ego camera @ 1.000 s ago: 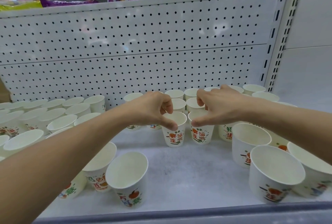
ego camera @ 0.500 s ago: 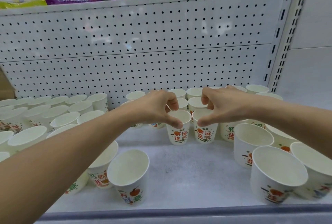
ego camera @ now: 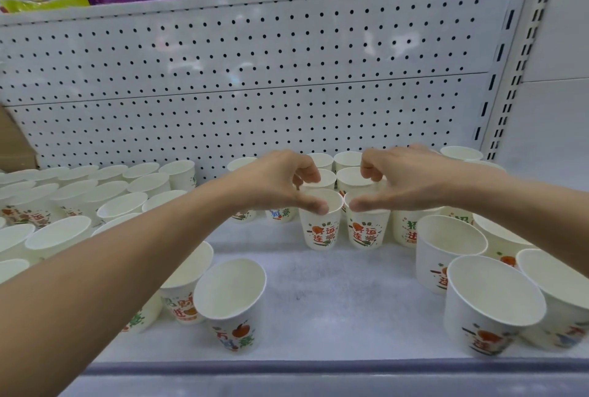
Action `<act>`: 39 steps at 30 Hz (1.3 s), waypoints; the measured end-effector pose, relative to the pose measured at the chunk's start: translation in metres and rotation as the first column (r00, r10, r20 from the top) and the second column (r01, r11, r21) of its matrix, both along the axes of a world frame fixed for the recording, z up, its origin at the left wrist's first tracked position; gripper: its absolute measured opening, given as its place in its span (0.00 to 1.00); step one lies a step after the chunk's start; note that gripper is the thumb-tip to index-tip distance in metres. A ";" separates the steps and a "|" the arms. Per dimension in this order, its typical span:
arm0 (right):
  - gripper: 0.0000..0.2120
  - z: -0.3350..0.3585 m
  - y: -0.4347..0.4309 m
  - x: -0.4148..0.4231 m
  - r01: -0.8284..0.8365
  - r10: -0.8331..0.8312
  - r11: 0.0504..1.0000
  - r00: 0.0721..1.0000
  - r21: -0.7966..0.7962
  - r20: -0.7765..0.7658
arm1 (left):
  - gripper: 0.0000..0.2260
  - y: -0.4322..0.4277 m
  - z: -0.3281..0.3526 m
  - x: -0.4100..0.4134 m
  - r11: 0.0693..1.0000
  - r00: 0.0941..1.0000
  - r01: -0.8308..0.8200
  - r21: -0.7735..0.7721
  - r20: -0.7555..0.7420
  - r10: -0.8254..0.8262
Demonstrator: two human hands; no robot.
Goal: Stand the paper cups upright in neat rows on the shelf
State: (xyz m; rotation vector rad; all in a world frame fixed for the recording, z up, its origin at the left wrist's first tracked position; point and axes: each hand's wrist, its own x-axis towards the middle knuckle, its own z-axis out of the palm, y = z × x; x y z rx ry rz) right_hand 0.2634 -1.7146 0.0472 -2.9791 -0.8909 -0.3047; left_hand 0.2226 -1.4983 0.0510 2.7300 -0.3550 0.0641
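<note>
Left hand (ego camera: 280, 186) pinches the rim of a white printed paper cup (ego camera: 322, 231); right hand (ego camera: 404, 180) seemingly pinches the neighbouring cup (ego camera: 369, 232), both upright on the grey shelf (ego camera: 318, 298). Back rows (ego camera: 349, 159) look done; scattered front cups (ego camera: 229, 298) need lining up.

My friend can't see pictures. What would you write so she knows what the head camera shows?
Two bare hands reach over a shelf: the left hand pinches the rim of the left cup, the right hand the right cup, standing upright side by side. More printed paper cups stand around them, before a pegboard wall.
</note>
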 end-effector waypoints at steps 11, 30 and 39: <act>0.26 0.007 0.043 -0.105 -0.405 0.462 0.864 0.874 0.299 -0.152 | 0.24 0.064 0.018 -0.130 0.985 0.983 -0.173 0.013 0.062 0.172; 0.41 -0.014 0.054 -0.124 -0.149 0.184 0.978 0.948 0.146 -0.261 | 0.28 0.084 0.006 -0.115 0.968 0.990 -0.001 0.252 -0.136 0.037; 0.39 -0.003 0.000 -0.099 0.008 0.016 0.998 0.939 0.067 -0.344 | 0.29 0.002 -0.009 -0.074 0.990 0.991 0.109 0.086 -0.087 -0.102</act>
